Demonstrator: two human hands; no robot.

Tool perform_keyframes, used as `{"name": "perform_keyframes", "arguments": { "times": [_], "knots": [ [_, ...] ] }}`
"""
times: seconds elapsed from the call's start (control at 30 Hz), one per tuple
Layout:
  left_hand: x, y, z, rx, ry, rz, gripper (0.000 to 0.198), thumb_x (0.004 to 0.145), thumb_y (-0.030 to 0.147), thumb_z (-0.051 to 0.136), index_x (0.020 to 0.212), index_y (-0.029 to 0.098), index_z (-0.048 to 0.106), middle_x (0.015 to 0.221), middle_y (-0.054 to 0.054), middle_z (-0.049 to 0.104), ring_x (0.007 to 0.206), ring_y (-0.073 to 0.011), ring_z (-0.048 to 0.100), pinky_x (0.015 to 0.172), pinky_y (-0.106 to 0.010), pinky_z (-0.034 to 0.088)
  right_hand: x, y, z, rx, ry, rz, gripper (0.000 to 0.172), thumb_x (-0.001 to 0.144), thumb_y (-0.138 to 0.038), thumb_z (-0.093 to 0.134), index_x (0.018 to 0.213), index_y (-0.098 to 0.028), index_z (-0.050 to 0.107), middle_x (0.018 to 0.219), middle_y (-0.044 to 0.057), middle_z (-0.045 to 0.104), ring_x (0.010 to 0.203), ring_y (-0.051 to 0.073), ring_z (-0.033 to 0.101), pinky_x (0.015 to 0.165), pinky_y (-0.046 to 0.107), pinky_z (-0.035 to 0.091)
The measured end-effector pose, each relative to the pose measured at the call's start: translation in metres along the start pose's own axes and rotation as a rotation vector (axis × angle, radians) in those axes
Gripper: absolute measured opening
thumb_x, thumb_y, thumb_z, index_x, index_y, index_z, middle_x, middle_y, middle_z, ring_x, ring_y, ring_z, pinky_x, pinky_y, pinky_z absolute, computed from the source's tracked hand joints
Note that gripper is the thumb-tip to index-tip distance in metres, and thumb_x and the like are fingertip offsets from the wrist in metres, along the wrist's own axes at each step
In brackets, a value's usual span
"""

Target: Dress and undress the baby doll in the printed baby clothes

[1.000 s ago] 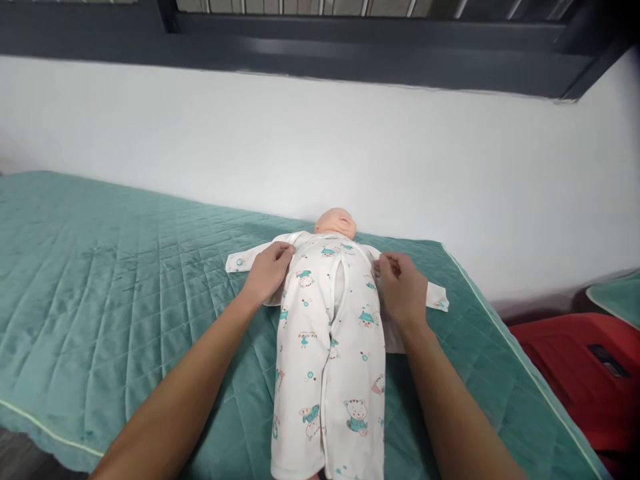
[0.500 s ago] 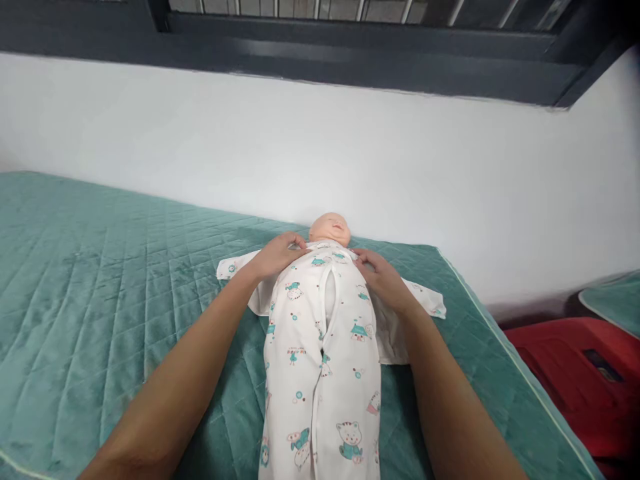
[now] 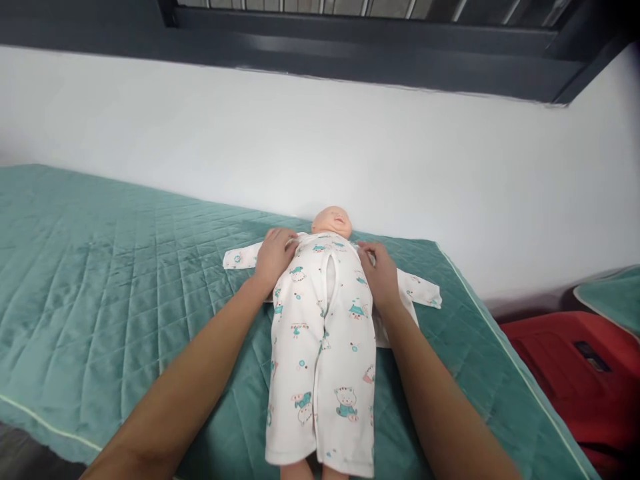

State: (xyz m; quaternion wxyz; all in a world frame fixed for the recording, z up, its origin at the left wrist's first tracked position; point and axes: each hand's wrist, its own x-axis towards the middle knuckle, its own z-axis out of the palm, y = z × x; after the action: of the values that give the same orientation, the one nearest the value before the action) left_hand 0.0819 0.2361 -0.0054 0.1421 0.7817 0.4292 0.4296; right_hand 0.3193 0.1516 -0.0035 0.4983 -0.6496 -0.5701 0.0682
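A baby doll (image 3: 332, 221) lies on its back on a green quilted cover, head towards the wall. Printed white baby pants (image 3: 345, 360) with an open slit at the crotch reach up to its chest, and its feet show below the hems. Beneath them is a printed white top, its sleeves (image 3: 423, 291) spread to both sides. My left hand (image 3: 277, 257) is closed at the left edge of the waistband, its fingertips partly hidden. At the opposite edge my right hand (image 3: 379, 272) has its fingers curled on the pants.
The quilted green cover (image 3: 125, 280) spreads over the bed, with its edge at the right and front left. A white wall (image 3: 280, 133) rises behind, below a dark window frame (image 3: 350, 53). Beyond the right edge stands a red plastic object (image 3: 560, 360).
Both hands have shifted outward and slightly down along the doll's sides at the waistband. The view has moved, so the pants' hems and the doll's lower legs now show.
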Motion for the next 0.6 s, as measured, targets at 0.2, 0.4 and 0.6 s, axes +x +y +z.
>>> {"name": "perform_keyframes", "arguments": {
  "times": [0.2, 0.4, 0.6],
  "knots": [
    [-0.088, 0.004, -0.038, 0.334, -0.085, 0.247, 0.024, 0.089, 0.012, 0.051, 0.107, 0.016, 0.066, 0.120, -0.011, 0.062, 0.123, -0.0273, 0.046, 0.107, -0.043, 0.041, -0.076, -0.012, -0.022, 0.020, -0.012, -0.038, 0.030, 0.090, -0.026, 0.047, 0.118, -0.023, 0.056, 0.131, 0.010, 0.059, 0.120, 0.023, 0.054, 0.102, 0.047, 0.044],
    [-0.127, 0.020, -0.052, 0.387, -0.314, 0.342, 0.025, 0.089, 0.016, 0.053, 0.107, 0.017, 0.071, 0.119, -0.012, 0.065, 0.127, -0.0289, 0.048, 0.111, -0.047, 0.038, -0.165, -0.044, -0.052, -0.064, -0.114, -0.023, 0.037, 0.091, -0.023, 0.049, 0.127, -0.025, 0.053, 0.136, 0.009, 0.053, 0.125, 0.024, 0.051, 0.104, 0.048, 0.045],
    [-0.111, 0.030, -0.050, 0.139, -0.416, 0.482, 0.028, 0.088, 0.015, 0.051, 0.103, 0.023, 0.073, 0.110, -0.006, 0.071, 0.118, -0.0235, 0.058, 0.115, -0.039, 0.035, -0.190, -0.055, -0.063, -0.261, -0.262, -0.260, 0.032, 0.091, -0.012, 0.045, 0.114, -0.021, 0.067, 0.118, 0.011, 0.064, 0.116, 0.029, 0.053, 0.097, 0.049, 0.047]
  ]
}}
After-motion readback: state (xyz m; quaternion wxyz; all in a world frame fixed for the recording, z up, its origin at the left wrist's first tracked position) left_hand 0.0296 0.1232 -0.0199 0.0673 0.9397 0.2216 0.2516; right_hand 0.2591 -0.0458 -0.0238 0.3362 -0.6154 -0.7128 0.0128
